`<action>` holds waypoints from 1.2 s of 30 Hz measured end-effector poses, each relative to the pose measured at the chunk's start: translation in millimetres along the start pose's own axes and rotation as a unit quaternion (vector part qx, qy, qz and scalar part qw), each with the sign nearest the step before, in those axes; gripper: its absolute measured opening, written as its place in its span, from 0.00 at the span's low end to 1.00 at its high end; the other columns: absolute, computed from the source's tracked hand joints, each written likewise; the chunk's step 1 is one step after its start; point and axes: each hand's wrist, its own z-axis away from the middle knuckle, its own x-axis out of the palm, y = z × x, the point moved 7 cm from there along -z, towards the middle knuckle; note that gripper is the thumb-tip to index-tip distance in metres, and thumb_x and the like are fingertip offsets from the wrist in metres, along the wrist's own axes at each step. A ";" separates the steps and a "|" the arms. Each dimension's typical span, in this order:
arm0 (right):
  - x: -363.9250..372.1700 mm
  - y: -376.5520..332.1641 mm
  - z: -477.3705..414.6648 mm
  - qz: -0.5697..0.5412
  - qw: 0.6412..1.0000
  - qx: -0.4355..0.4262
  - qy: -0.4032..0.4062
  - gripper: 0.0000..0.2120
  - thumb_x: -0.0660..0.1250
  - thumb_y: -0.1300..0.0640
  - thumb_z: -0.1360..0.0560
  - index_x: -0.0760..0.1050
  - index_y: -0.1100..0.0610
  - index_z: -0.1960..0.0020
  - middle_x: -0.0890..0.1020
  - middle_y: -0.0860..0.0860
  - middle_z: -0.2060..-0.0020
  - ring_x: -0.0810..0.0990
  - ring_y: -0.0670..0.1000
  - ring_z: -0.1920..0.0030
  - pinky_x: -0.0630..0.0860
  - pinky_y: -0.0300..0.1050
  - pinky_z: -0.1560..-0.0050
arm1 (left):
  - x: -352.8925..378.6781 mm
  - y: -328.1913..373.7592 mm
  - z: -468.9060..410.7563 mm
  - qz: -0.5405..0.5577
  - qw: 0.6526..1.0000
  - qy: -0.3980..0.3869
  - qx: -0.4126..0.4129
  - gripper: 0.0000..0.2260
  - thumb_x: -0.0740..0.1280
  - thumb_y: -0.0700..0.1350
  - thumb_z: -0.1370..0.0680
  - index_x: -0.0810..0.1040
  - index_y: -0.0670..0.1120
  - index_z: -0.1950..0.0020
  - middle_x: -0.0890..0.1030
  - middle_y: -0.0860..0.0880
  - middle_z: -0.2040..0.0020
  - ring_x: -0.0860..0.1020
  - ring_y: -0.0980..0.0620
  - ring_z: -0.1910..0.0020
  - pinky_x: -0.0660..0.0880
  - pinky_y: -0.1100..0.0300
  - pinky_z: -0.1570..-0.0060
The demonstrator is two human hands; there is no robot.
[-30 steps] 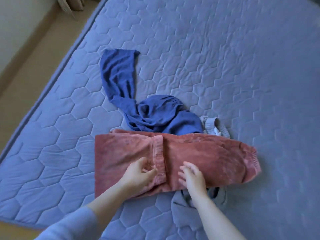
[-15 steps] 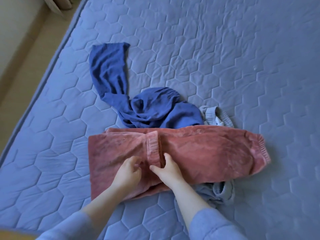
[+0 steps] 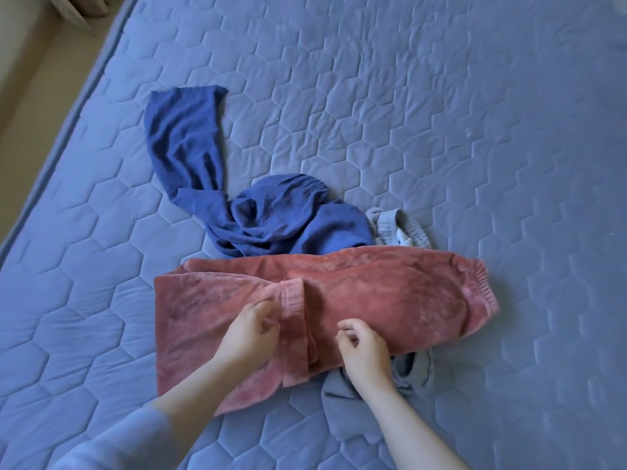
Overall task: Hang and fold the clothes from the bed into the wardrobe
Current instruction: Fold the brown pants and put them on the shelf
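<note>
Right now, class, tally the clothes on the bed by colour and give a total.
pink trousers: 1
dark blue garment: 1
grey garment: 1, it seems, showing on both sides of the pink
Total: 3

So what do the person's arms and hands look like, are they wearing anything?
Both are bare: no gloves, rings or watch visible. Behind the left hand, a pale blue sleeve ends well above the wrist. Behind the right hand, the forearm is bare as far as the picture shows.
</note>
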 end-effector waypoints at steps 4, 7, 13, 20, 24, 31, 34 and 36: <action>-69.0 18.3 1.2 -0.043 0.992 0.033 0.117 0.08 0.65 0.62 0.25 0.80 0.51 0.53 0.85 0.48 0.59 0.83 0.49 0.56 0.77 0.45 0.53 | 12.0 45.3 -10.5 0.004 0.999 -0.015 0.039 0.12 0.64 0.38 0.26 0.80 0.49 0.46 0.79 0.55 0.51 0.77 0.60 0.58 0.69 0.74 0.62; -121.3 40.5 -7.7 -0.080 0.980 0.061 0.174 0.06 0.66 0.63 0.25 0.81 0.56 0.53 0.85 0.52 0.56 0.81 0.53 0.53 0.75 0.47 0.50 | 28.8 95.4 -23.2 -0.018 0.996 -0.021 0.085 0.10 0.66 0.39 0.26 0.81 0.48 0.48 0.80 0.54 0.53 0.76 0.61 0.59 0.67 0.75 0.61; -188.2 92.4 -29.5 -0.088 0.963 0.122 0.224 0.04 0.68 0.61 0.25 0.81 0.57 0.53 0.85 0.55 0.56 0.81 0.56 0.52 0.67 0.41 0.56 | 78.6 190.1 -43.6 -0.029 0.988 -0.043 0.144 0.06 0.67 0.40 0.26 0.80 0.47 0.50 0.81 0.51 0.53 0.80 0.51 0.54 0.76 0.54 0.50; -196.5 151.1 -67.5 -0.297 0.906 0.246 0.175 0.13 0.69 0.52 0.24 0.74 0.61 0.58 0.78 0.59 0.59 0.77 0.63 0.53 0.74 0.68 0.43 | 146.0 270.1 -76.1 -0.121 0.968 -0.037 0.217 0.15 0.69 0.48 0.25 0.76 0.44 0.41 0.75 0.48 0.47 0.75 0.47 0.45 0.68 0.60 0.50; -182.2 163.0 -84.9 -0.406 0.859 0.281 0.136 0.23 0.70 0.49 0.25 0.76 0.67 0.40 0.80 0.62 0.43 0.78 0.62 0.41 0.73 0.63 0.37 | 178.0 281.9 -101.6 -0.202 0.955 -0.063 0.207 0.22 0.67 0.53 0.23 0.72 0.42 0.33 0.74 0.42 0.36 0.70 0.42 0.35 0.66 0.52 0.35; -178.2 184.1 -103.0 -0.472 0.823 0.287 0.132 0.10 0.70 0.58 0.25 0.76 0.64 0.47 0.81 0.65 0.46 0.79 0.65 0.43 0.74 0.64 0.39 | 223.1 296.6 -138.2 -0.299 0.935 -0.109 0.158 0.23 0.60 0.63 0.22 0.73 0.45 0.42 0.77 0.44 0.40 0.75 0.42 0.41 0.71 0.49 0.43; -187.6 184.8 -103.2 -0.433 0.854 0.251 0.140 0.09 0.66 0.60 0.25 0.76 0.63 0.47 0.83 0.61 0.49 0.80 0.62 0.45 0.75 0.62 0.40 | 245.0 296.5 -144.1 -0.314 0.927 -0.162 0.122 0.27 0.56 0.66 0.22 0.72 0.45 0.37 0.76 0.42 0.37 0.75 0.41 0.40 0.71 0.47 0.39; -196.3 183.2 -99.6 -0.413 0.872 0.217 0.149 0.09 0.65 0.61 0.25 0.77 0.60 0.46 0.83 0.57 0.50 0.81 0.58 0.47 0.76 0.59 0.41 | 259.4 297.7 -145.2 -0.326 0.918 -0.200 0.107 0.28 0.53 0.67 0.22 0.72 0.46 0.37 0.76 0.41 0.37 0.74 0.41 0.40 0.70 0.48 0.39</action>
